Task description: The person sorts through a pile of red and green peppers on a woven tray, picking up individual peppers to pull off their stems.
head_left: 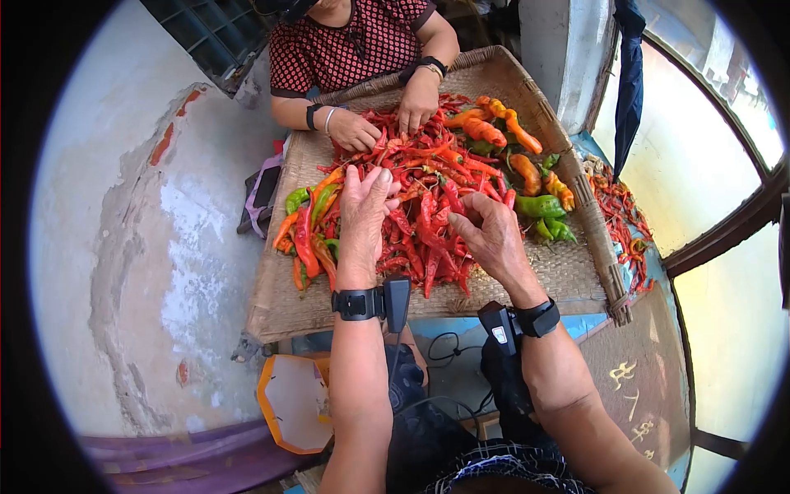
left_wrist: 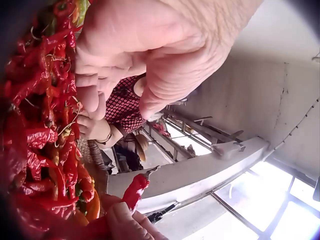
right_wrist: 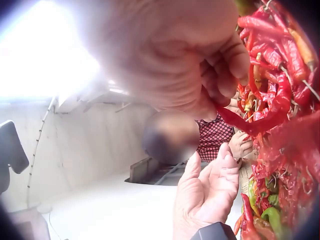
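Observation:
My left hand (head_left: 362, 218) hovers over the near left part of a heap of red chili peppers (head_left: 420, 239), palm turned inward and fingers loosely extended, with nothing in it. Across from it, my right hand (head_left: 494, 235) pinches a red chili pepper (right_wrist: 255, 125) between thumb and fingers. In the left wrist view, the stem end of that chili pepper (left_wrist: 135, 192) sticks up past the fingertips. The peppers lie in a woven tray (head_left: 559, 288), many of them wrinkled.
Facing me, another person (head_left: 354, 49) has both hands in the heap's far side. Green and orange peppers (head_left: 539, 206) lie at the tray's right, more at its left (head_left: 309, 239). More peppers (head_left: 625, 222) sit beyond the right rim. An orange-rimmed container (head_left: 296, 403) stands below left.

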### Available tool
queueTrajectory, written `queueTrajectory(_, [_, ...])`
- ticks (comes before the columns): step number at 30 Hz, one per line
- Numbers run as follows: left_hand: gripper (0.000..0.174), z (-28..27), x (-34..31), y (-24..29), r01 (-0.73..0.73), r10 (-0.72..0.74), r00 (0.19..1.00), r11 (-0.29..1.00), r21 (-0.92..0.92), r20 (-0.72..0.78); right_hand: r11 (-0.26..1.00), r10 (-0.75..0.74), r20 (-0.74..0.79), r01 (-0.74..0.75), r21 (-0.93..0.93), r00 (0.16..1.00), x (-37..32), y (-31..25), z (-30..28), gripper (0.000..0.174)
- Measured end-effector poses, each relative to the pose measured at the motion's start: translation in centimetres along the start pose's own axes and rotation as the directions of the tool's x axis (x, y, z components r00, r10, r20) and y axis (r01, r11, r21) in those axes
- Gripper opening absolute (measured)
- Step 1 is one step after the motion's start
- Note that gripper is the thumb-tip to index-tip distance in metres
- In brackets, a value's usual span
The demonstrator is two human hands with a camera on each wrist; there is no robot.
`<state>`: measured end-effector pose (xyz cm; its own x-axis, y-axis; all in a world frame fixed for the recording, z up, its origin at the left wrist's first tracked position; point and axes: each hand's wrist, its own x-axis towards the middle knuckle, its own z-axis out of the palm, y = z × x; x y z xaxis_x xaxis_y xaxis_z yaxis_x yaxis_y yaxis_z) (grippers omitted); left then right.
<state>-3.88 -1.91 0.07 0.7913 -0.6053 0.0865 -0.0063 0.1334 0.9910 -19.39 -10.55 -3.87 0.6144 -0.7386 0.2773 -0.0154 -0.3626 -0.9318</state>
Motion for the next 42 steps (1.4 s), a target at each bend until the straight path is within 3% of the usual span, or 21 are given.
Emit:
queueTrajectory(1, [0.071, -0.1, -0.3, 0.0, 0.034, -0.037, 0.998, 0.998, 0.057, 0.05, 1.0, 0.0, 0.015, 0.0, -0.002, 1.0, 0.0, 0.0, 0.0, 0.019])
queueTrajectory(4, [0.053, 0.5, -1.6, 0.1, 0.118, -0.173, 0.915, 0.979, 0.168, 0.365, 1.0, 0.009, 0.072, -0.009, -0.01, 0.997, -0.3, -0.2, 0.2, 0.02])
queueTrajectory(6, [0.028, 1.4, -2.4, -0.6, -0.056, -0.068, 0.923, 0.95, 0.307, 0.379, 1.0, 0.009, 0.116, -0.007, -0.017, 0.993, -0.2, -0.3, 0.3, 0.02])
queueTrajectory(8, [0.023, 1.0, -2.5, -1.3, -0.064, -0.084, 0.922, 0.93, 0.361, 0.379, 0.997, -0.045, 0.165, 0.056, -0.059, 0.985, -0.3, -0.4, 0.4, 0.021])
queueTrajectory(12, [0.02, -0.5, -2.6, 1.6, -0.012, -0.177, 0.9, 0.903, 0.429, 0.399, 0.998, 0.006, 0.206, 0.006, -0.061, 0.978, -0.3, -0.2, 0.0, 0.019])
queueTrajectory(14, [0.018, -1.5, -2.8, 3.0, 0.075, -0.266, 0.855, 0.912, 0.402, 0.445, 0.995, -0.035, 0.032, 0.032, 0.089, 0.999, 0.0, 0.0, -0.2, 0.016])
queueTrajectory(15, [0.016, -2.2, -2.6, 3.2, 0.118, -0.328, 0.814, 0.901, 0.416, 0.479, 0.999, -0.042, -0.013, 0.043, 0.025, 0.999, 0.1, -0.1, -0.4, 0.014])
queueTrajectory(18, [0.014, -3.1, -1.7, 2.6, 0.126, -0.251, 0.823, 0.955, 0.268, 0.51, 0.995, -0.042, -0.049, 0.046, 0.086, 0.998, 0.3, 0.7, -0.1, 0.014])
queueTrajectory(20, [0.027, -2.4, -0.3, 0.9, -0.001, 0.033, 0.985, 0.982, -0.187, 0.169, 0.995, -0.055, -0.035, 0.057, 0.076, 0.998, 0.2, 0.9, 0.1, 0.013])
queueTrajectory(22, [0.042, -1.6, 0.4, 1.1, -0.065, 0.022, 0.988, 0.959, -0.276, -0.156, 0.996, -0.068, -0.022, 0.069, 0.056, 0.997, 0.1, 0.8, 0.1, 0.013])
queueTrajectory(23, [0.042, -1.8, 0.4, 0.7, -0.062, 0.019, 0.988, 0.959, -0.275, -0.156, 0.996, -0.065, -0.021, 0.066, 0.056, 0.998, 0.1, 0.7, 0.1, 0.013])
queueTrajectory(25, [0.05, -2.4, 0.1, 0.2, -0.003, 0.006, 1.0, 0.986, 0.168, -0.02, 0.997, -0.064, -0.016, 0.065, 0.053, 0.998, 0.1, 0.4, -0.1, 0.013])
queueTrajectory(26, [0.044, -2.0, -0.2, -0.5, -0.029, 0.015, 0.999, 0.935, 0.354, 0.044, 0.996, -0.067, -0.013, 0.067, 0.054, 0.998, 0.2, 0.3, 0.0, 0.013])
queueTrajectory(28, [0.033, -1.3, -0.3, -2.2, -0.265, 0.142, 0.962, 0.686, 0.677, 0.232, 0.997, -0.024, -0.01, 0.025, 0.076, 1.0, 0.1, 0.3, 0.0, 0.014])
queueTrajectory(30, [0.026, -0.5, -0.9, -3.4, -0.335, 0.109, 0.931, 0.634, 0.697, 0.348, 0.998, -0.039, -0.012, 0.039, 0.053, 0.999, -0.1, 0.1, 0.0, 0.014])
queueTrajectory(31, [0.022, -0.1, -1.2, -3.7, -0.422, 0.162, 0.902, 0.524, 0.74, 0.399, 0.998, -0.058, -0.012, 0.058, 0.029, 0.998, -0.1, 0.0, 0.0, 0.014])
queueTrajectory(35, [0.015, 0.6, -1.2, -3.3, -0.458, 0.135, 0.884, 0.453, 0.765, 0.448, 0.992, -0.098, -0.052, 0.102, 0.068, 0.994, 0.1, 1.1, 0.3, 0.013])
queueTrajectory(36, [0.015, 0.8, -1.3, -2.7, -0.458, 0.133, 0.883, 0.452, 0.765, 0.45, 0.994, -0.07, -0.044, 0.073, 0.079, 0.997, 0.2, 0.9, 0.0, 0.013])
queueTrajectory(38, [0.009, 1.1, -1.4, -2.0, -0.315, 0.153, 0.941, 0.72, 0.618, 0.301, 0.995, -0.041, -0.036, 0.044, 0.089, 0.999, 0.2, 0.8, -0.1, 0.012])
queueTrajectory(40, [0.017, 1.3, -1.3, -1.2, -0.335, 0.26, 0.925, 0.901, 0.276, 0.275, 0.995, -0.043, -0.073, 0.049, 0.089, 0.996, 0.3, 0.6, 0.0, 0.011])
queueTrajectory(42, [0.019, 1.6, -2.1, -0.1, -0.245, 0.227, 0.951, 0.967, 0.065, 0.212, 0.993, -0.03, -0.086, 0.039, 0.113, 0.996, 0.2, 0.1, 0.1, 0.011])
